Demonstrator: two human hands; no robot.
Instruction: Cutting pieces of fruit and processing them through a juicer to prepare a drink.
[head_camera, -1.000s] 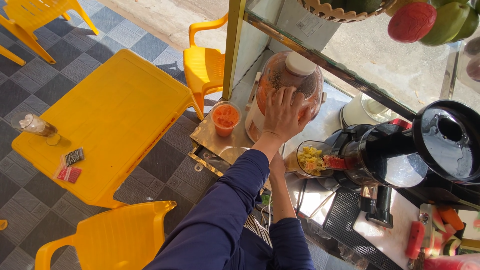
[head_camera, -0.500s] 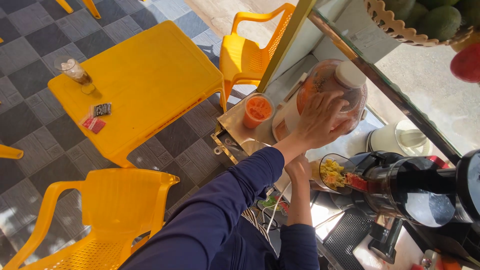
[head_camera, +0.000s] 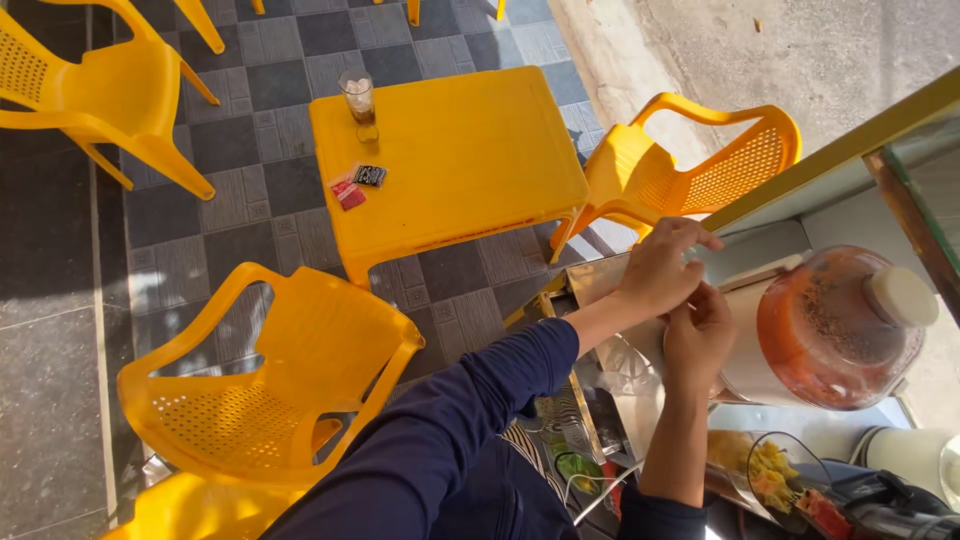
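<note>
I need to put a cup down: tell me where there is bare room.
Most of the square yellow plastic table is bare; only its far-left corner holds a glass tumbler and two small packets. The steel counter is crowded around both hands, left and right, beside the orange-stained juicer.

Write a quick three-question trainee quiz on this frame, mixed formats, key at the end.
1. True or false: the left hand and right hand are close together beside the juicer.
2. What stands on the yellow table, near its far corner?
A. a glass
B. a kettle
C. a bowl
3. Fill in: the juicer's clear lid is smeared inside with ____ pulp.

Key:
1. True. Both hands sit at the juicer's left side, over the steel counter.
2. A. A glass stands there; two small packets lie nearer the table's edge.
3. Orange.
</note>
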